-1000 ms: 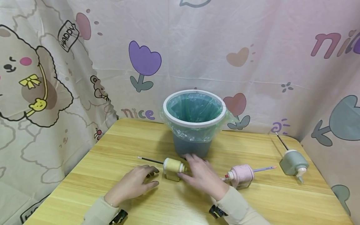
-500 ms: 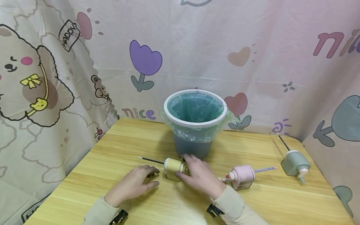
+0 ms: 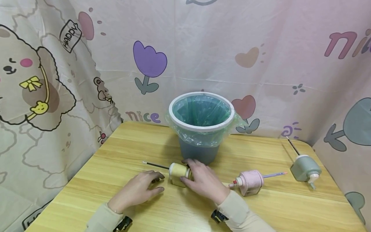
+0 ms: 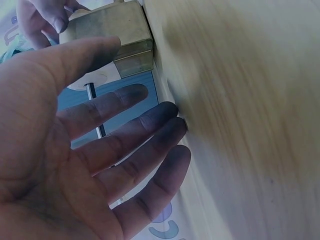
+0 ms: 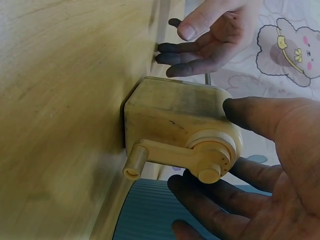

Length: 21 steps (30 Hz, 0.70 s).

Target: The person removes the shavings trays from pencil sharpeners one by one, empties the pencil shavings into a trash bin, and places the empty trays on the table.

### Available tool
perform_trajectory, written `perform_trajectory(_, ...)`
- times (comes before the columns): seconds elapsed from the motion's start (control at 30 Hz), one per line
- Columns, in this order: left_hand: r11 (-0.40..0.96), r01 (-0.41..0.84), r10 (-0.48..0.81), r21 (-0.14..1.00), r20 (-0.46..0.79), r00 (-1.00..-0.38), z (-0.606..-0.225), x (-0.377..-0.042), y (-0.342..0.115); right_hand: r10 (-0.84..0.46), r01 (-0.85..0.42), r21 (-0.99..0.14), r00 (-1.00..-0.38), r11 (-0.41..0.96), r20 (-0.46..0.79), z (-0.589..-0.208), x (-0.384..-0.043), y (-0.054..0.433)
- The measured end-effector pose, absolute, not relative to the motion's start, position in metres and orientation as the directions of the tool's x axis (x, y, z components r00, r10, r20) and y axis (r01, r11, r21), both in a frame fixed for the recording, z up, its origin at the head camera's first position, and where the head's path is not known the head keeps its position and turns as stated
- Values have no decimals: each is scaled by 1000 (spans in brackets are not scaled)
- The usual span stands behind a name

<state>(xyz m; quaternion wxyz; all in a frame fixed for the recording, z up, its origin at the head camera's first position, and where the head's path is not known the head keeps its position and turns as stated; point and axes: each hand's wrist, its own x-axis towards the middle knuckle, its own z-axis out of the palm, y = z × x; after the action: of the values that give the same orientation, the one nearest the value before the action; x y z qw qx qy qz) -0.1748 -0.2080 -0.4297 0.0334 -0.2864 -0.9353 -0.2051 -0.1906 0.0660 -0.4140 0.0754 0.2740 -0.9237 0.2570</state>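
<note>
A yellow crank pencil sharpener (image 3: 177, 171) lies on the table with a black pencil (image 3: 156, 165) sticking out of its left end. My right hand (image 3: 206, 182) holds it at its crank end, thumb on the near side and fingers reaching round the far side. In the right wrist view, the sharpener's crank (image 5: 167, 155) points toward the tabletop, and the thumb (image 5: 245, 112) meets the body's edge. Just left of the sharpener, my left hand (image 3: 137, 190) hovers low with relaxed, spread fingers and holds nothing. Its palm and fingers (image 4: 150, 122) show beside the pencil in the left wrist view.
Behind the right hand stands a grey bin (image 3: 200, 151) with a green liner and white rim. A pink sharpener (image 3: 250, 183) with a purple pencil sits to the right. Farther right is a green sharpener (image 3: 305, 169) with a dark pencil. A printed curtain (image 3: 203, 48) hangs behind.
My right hand has shifted slightly left, its thumb and fingers now farther over the yellow sharpener's crank end. The left hand and the sharpener stay in place.
</note>
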Motion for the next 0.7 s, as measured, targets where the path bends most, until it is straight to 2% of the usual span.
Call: perform_trajectory(0.7, 737, 550, 530, 393, 169, -831, -431, -177, -210, -474, -530, -449, -847, 719, 241, -420, -196, 58)
